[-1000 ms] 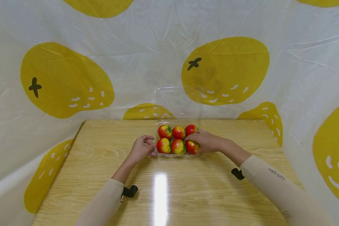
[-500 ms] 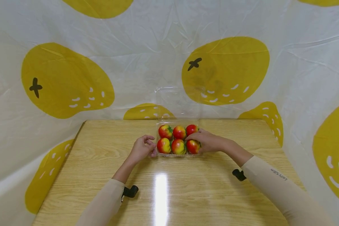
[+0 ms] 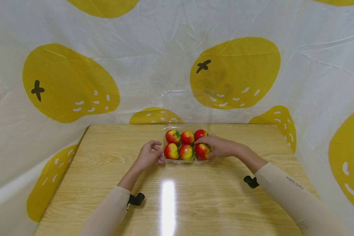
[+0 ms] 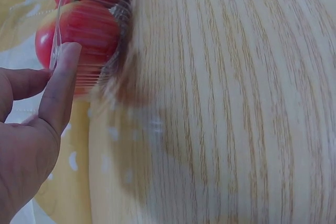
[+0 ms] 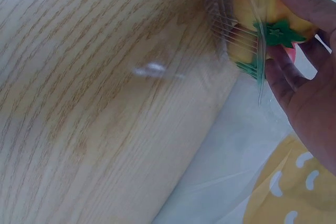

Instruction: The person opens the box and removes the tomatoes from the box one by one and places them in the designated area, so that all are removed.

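Note:
In the head view a clear plastic clamshell box (image 3: 187,161) stands near the table's far edge, its lid (image 3: 187,106) raised against the cloth. Several red-and-yellow tomatoes (image 3: 186,152) with green leafy tops fill it in two rows. My right hand (image 3: 224,146) grips the front right tomato (image 3: 202,151), thumb on one side and fingers on the other. In the right wrist view this tomato (image 5: 247,3) shows its green star-shaped top beside the box wall. On the box's left side, my left hand (image 3: 147,155) pinches the rim, thumb and finger on it in the left wrist view.
A wooden table (image 3: 129,203) lies under the box and both forearms. Behind and beside it hangs a white cloth (image 3: 153,65) printed with large yellow fruits. Black wrist mounts (image 3: 136,199) hang from both sleeves.
My right hand has shifted slightly right, and the front right tomato has moved a little with it. The left hand and the box have stayed in place.

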A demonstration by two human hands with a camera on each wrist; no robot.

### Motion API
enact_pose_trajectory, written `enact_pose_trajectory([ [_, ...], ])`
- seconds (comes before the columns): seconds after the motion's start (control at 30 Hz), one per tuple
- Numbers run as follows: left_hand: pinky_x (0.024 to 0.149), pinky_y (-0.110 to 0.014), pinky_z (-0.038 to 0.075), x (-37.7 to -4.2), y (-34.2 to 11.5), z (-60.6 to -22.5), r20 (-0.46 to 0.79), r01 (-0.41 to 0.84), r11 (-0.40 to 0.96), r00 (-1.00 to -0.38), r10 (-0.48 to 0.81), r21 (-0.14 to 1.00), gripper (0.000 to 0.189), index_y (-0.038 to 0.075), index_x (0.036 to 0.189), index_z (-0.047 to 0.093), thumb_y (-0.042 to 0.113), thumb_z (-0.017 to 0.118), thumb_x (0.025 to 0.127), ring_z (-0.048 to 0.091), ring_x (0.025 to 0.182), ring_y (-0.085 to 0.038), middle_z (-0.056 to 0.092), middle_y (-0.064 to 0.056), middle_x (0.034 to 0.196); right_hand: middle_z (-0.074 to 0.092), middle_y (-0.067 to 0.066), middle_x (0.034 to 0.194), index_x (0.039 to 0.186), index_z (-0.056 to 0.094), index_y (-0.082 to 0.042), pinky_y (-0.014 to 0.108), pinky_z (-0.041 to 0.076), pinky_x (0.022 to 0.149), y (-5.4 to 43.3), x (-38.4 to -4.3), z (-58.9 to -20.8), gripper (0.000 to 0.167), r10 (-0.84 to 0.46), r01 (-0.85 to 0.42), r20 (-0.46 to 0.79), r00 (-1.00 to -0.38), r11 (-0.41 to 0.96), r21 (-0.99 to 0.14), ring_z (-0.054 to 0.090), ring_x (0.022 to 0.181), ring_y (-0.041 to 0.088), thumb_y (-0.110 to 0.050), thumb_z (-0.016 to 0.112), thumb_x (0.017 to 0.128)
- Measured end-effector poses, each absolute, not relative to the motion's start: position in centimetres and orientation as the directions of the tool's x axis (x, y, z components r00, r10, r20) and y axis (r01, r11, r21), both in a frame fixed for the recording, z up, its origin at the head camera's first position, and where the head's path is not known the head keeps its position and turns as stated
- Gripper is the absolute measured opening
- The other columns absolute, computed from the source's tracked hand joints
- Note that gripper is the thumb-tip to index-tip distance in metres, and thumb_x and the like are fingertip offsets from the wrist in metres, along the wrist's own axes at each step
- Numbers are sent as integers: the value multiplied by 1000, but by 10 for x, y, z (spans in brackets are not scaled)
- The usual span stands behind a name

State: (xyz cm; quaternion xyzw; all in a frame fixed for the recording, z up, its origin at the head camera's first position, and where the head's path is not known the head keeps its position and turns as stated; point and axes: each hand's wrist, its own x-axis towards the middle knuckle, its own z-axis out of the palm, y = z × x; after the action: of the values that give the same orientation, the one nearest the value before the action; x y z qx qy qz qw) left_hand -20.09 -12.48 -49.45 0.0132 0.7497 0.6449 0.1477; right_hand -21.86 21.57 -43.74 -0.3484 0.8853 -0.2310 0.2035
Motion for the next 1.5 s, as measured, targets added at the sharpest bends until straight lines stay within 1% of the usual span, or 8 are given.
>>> enact_pose_trajectory([
  [0.17, 64, -41, 66, -202, -126, -496, -219, -185, 172, -953, 209, 968, 38, -6, 134, 54, -7, 64, 97, 71, 65, -20, 59, -17, 101, 50, 12, 155, 150, 51, -8, 61, 39, 117, 218, -217, -434, 67, -714, -503, -185, -676, 630, -592, 45, 142, 40, -4, 79, 89],
  [0.3, 64, -40, 66, -203, -126, -499, -206, -173, 174, -959, 195, 969, 37, -7, 134, 55, -8, 62, 98, 71, 66, -20, 60, -17, 100, 47, 17, 157, 152, 48, -6, 62, 37, 118, 222, -216, -434, 69, -711, -494, -165, -684, 617, -612, 41, 146, 42, -5, 78, 90],
  [0.5, 65, -39, 66, -201, -124, -497, -201, -171, 167, -963, 181, 971, 36, -7, 132, 56, -9, 62, 96, 71, 66, -20, 59, -17, 98, 46, 18, 157, 153, 48, -8, 61, 40, 117, 226, -213, -434, 71, -700, -490, -128, -703, 607, -626, 43, 145, 41, -6, 78, 89],
  [0.77, 70, -47, 66, -201, -124, -497, -200, -169, 167, -961, 189, 971, 38, -9, 133, 55, -9, 63, 96, 71, 66, -20, 59, -17, 99, 45, 17, 155, 152, 50, -9, 60, 44, 114, 231, -208, -436, 68, -694, -483, -75, -716, 570, -665, 47, 141, 39, -6, 75, 89],
  [1.0, 70, -48, 66, -201, -124, -496, -202, -169, 171, -959, 197, 971, 39, -9, 134, 54, -9, 63, 97, 71, 66, -20, 59, -17, 99, 44, 15, 152, 155, 47, -12, 59, 45, 113, 236, -202, -438, 69, -660, -461, -32, -750, 558, -690, 48, 138, 37, -10, 75, 92],
  [1.13, 70, -47, 66, -201, -124, -496, -203, -171, 165, -958, 205, 971, 39, -10, 135, 53, -8, 64, 97, 71, 66, -20, 58, -17, 99, 44, 17, 150, 154, 48, -13, 57, 51, 106, 240, -198, -436, 69, -631, -457, 10, -775, 550, -699, 53, 132, 37, -11, 77, 91],
  [1.33, 67, -41, 66, -201, -123, -497, -203, -171, 164, -959, 198, 971, 39, -10, 134, 53, -8, 64, 97, 71, 65, -18, 58, -16, 98, 43, 18, 147, 154, 49, -12, 41, 57, 91, 248, -196, -432, 70, -584, -440, 49, -810, 551, -709, 59, 121, 33, -10, 78, 91],
  [1.5, 68, -42, 66, -201, -124, -496, -201, -167, 175, -959, 199, 970, 38, -9, 134, 54, -8, 64, 97, 70, 65, -19, 58, -16, 98, 40, 18, 147, 156, 47, -15, 44, 57, 92, 253, -196, -430, 72, -561, -423, 58, -826, 550, -720, 57, 123, 34, -9, 78, 91],
])
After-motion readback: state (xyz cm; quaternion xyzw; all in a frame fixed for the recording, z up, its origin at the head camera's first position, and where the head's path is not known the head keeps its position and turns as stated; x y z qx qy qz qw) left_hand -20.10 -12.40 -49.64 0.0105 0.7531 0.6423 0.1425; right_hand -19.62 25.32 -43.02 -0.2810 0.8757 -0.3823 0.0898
